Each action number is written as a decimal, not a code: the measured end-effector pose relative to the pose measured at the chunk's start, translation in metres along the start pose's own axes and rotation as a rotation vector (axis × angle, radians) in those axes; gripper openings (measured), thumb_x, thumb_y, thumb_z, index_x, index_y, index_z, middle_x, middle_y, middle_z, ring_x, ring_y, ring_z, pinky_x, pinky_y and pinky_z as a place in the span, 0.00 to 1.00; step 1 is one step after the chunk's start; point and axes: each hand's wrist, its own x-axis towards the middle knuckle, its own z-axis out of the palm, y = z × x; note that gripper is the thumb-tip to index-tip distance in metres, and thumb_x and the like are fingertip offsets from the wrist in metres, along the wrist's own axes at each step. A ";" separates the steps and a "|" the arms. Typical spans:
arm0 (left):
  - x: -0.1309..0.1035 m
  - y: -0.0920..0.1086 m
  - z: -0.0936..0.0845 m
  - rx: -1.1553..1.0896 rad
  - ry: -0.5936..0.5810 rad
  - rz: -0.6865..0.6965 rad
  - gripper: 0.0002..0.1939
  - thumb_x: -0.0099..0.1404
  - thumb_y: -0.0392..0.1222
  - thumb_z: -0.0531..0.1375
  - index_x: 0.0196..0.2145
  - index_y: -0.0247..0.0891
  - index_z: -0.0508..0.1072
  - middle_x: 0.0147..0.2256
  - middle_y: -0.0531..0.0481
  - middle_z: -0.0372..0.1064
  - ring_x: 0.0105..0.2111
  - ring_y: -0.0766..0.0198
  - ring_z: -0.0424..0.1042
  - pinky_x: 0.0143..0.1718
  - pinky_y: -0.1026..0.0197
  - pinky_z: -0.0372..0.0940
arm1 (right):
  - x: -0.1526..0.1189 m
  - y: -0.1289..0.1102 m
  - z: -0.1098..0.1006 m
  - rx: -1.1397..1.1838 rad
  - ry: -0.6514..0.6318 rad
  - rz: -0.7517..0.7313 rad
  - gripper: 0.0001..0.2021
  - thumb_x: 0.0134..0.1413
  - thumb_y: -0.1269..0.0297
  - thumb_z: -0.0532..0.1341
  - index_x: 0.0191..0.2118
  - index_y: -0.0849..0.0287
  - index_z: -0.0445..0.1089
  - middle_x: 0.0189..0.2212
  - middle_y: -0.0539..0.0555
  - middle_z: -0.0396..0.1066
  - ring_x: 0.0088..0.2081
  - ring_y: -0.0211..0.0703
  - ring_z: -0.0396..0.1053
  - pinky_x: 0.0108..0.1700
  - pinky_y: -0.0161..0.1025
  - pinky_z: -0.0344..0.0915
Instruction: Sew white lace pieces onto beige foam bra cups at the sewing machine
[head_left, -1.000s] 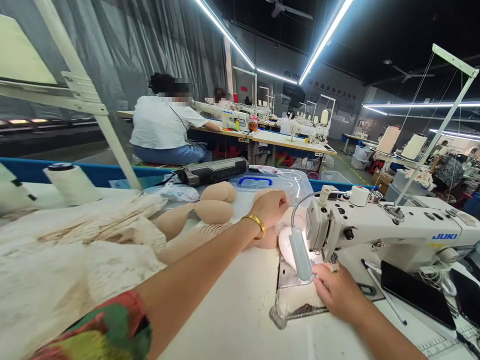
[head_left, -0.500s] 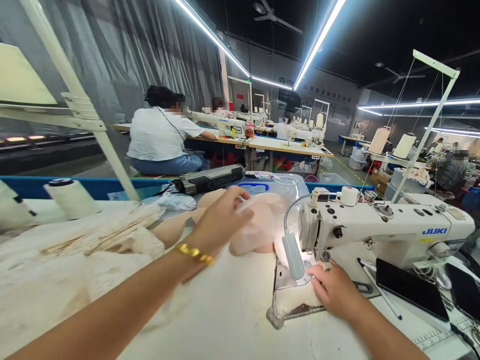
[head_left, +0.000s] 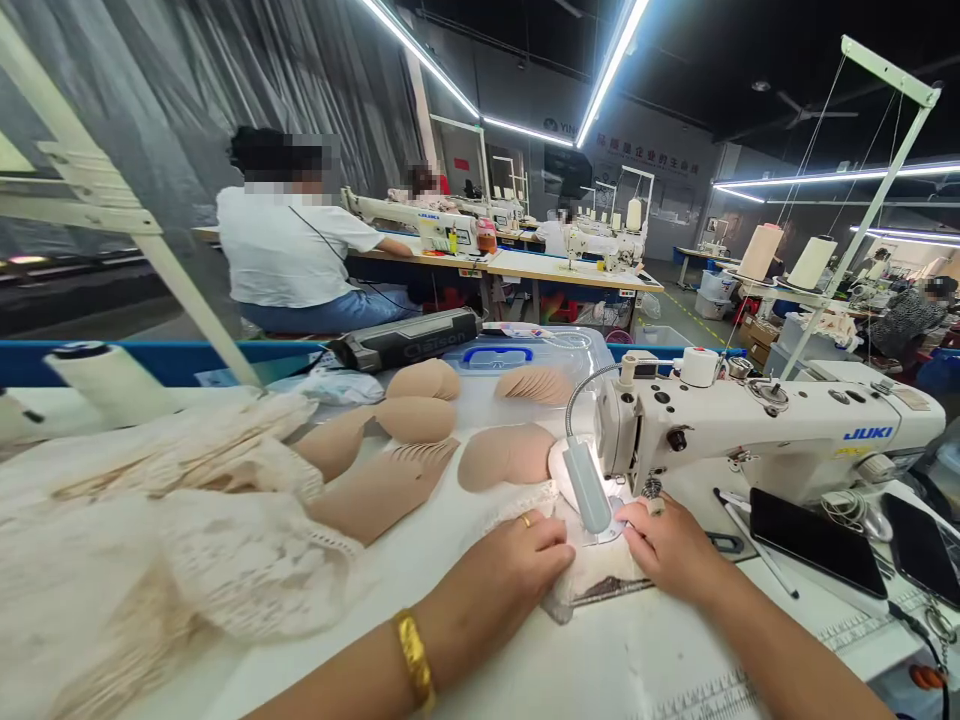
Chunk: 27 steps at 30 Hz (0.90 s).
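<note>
My left hand (head_left: 517, 560), with a gold bracelet and ring, rests at the left of the sewing machine bed. Its fingers are bent together on a sheer white lace piece (head_left: 514, 505), which spreads toward the needle area. Close to the needle is my right hand (head_left: 671, 545), thumb and forefinger drawn together; what is between them is hidden. A small grey lamp (head_left: 587, 487) on a bendy neck lights this spot and partly covers it. The white JUKI sewing machine (head_left: 780, 440) stands behind my right hand. A pale round cup (head_left: 564, 470) shows beside the lamp.
Several beige moulded cups (head_left: 506, 455) lie left of the machine, some on a clear plastic box (head_left: 555, 345). Cream lace fabric (head_left: 255, 560) is heaped at left. A black phone (head_left: 817, 540) and white pen lie at right. A person in a white shirt (head_left: 289, 245) sits ahead.
My left hand has come down and back from over the beige cups to the machine bed, bringing the sheer white piece along. My right hand stays by the needle. The view has shifted slightly.
</note>
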 end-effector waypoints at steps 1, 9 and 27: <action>0.007 0.000 0.004 0.008 0.001 0.022 0.16 0.68 0.22 0.53 0.33 0.40 0.74 0.37 0.50 0.78 0.36 0.56 0.73 0.37 0.57 0.67 | 0.000 0.000 0.000 -0.004 -0.002 -0.002 0.12 0.67 0.72 0.57 0.47 0.56 0.76 0.37 0.56 0.75 0.41 0.50 0.67 0.42 0.41 0.63; 0.030 0.004 0.016 0.004 0.058 0.026 0.12 0.71 0.28 0.54 0.38 0.39 0.76 0.36 0.47 0.77 0.36 0.53 0.73 0.37 0.54 0.68 | 0.000 -0.001 -0.001 -0.036 -0.018 -0.007 0.11 0.67 0.72 0.57 0.47 0.56 0.75 0.34 0.55 0.73 0.39 0.51 0.66 0.40 0.42 0.61; 0.044 0.004 0.032 0.107 -0.004 -0.116 0.12 0.70 0.27 0.54 0.33 0.40 0.73 0.35 0.45 0.75 0.38 0.51 0.73 0.40 0.50 0.68 | -0.002 0.000 -0.001 -0.023 0.004 -0.012 0.11 0.67 0.72 0.55 0.44 0.54 0.74 0.36 0.54 0.75 0.39 0.50 0.67 0.39 0.42 0.61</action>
